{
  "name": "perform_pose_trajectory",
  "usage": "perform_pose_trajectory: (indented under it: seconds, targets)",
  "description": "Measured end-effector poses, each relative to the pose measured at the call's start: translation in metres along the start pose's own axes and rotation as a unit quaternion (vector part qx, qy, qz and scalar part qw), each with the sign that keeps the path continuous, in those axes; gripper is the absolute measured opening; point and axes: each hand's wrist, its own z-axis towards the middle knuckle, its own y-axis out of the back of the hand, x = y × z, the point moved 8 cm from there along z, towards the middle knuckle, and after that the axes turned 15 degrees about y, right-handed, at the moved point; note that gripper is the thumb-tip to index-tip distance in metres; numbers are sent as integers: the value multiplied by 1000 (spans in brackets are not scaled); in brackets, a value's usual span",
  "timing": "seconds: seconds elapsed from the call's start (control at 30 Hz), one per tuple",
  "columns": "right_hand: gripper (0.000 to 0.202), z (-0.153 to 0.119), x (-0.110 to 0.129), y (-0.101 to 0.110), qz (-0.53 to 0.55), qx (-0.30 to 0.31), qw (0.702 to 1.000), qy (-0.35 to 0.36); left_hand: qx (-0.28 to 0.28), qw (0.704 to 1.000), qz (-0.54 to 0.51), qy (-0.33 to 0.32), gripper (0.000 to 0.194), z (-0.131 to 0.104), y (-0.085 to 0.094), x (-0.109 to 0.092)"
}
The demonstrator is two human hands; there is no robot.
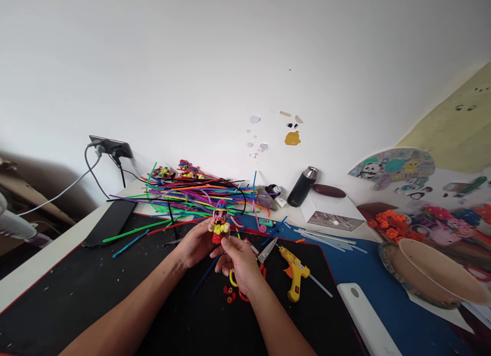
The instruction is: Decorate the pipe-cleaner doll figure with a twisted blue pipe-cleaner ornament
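Note:
A small pipe-cleaner doll with a blue and red top, a yellow middle and a red lower part stands upright between my hands above the black mat. My left hand grips it from the left side. On the right, the fingertips of my right hand pinch its lower part. Below the hands lie small red and yellow pieces. Scissors with red and yellow handles are partly hidden behind my right hand. A yellow glue gun lies to the right.
Colourful pipe cleaners are heaped along the wall, with several similar dolls behind. A black thermos stands near a white box. Glue sticks lie on the blue surface. At right are a bowl and a white device.

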Motion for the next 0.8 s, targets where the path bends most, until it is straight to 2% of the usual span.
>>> perform_pose_trajectory:
  seconds: [0.17,0.3,0.43,0.57,0.8]
  targets:
    - [63,4,11,13,-57,-53,996,53,-32,998,-31,-35,16,1,15,-13]
    - [63,7,22,25,-54,-94,991,80,-48,997,-38,-39,13,0,21,-14]
    - [60,8,26,26,-62,-92,989,97,-54,998,-25,-32,17,1,16,-8]
    - [49,8,26,21,-92,-82,986,116,-59,998,-3,-25,20,2,12,-3]
    - [33,6,31,21,-130,-98,977,135,-83,996,17,-23,22,3,14,2]
